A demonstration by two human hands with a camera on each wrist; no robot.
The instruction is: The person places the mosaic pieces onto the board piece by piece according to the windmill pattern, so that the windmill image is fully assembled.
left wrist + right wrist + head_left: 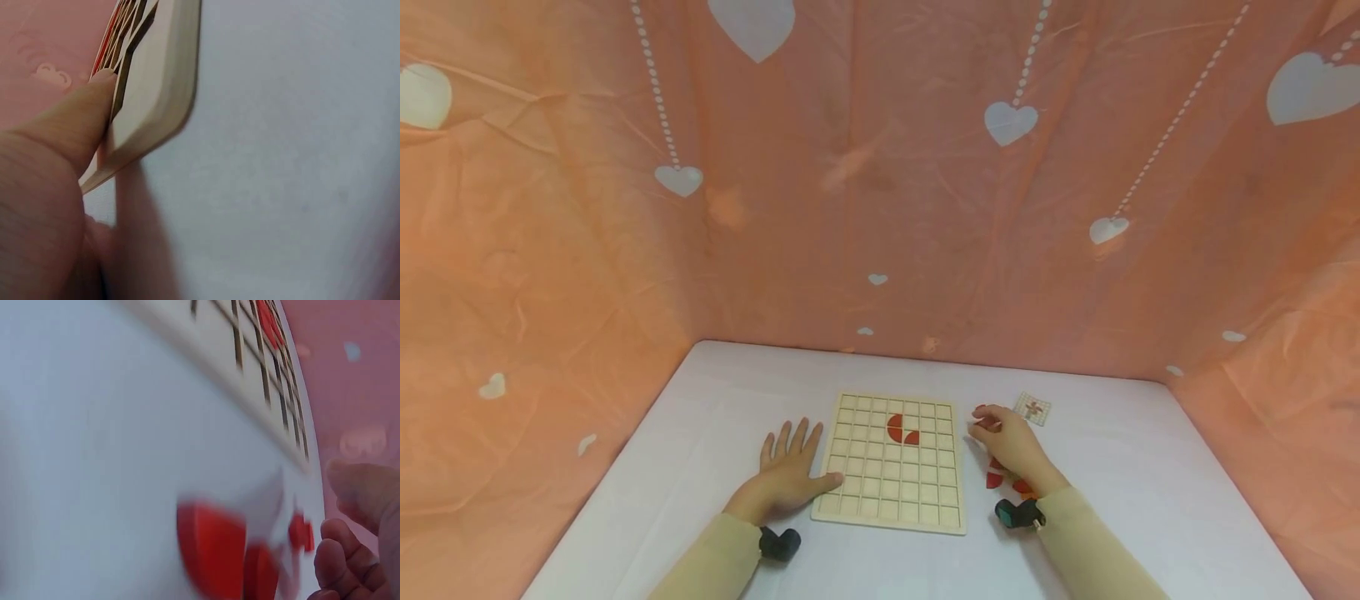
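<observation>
A pale wooden grid board lies flat on the white table, with red quarter-round pieces set in cells near its upper middle. My left hand rests beside the board with its fingers spread, and its thumb lies over the board's left edge. To the right of the board, my right hand hovers above loose red pieces. Its thumb and loosely bent fingers stand apart, and no piece shows between them. The hand partly hides the pieces under it.
A small pattern card with a gridded design lies just beyond the right hand. An orange piece shows by the right wrist. Orange cloth with white hearts hangs behind and at both sides of the white table.
</observation>
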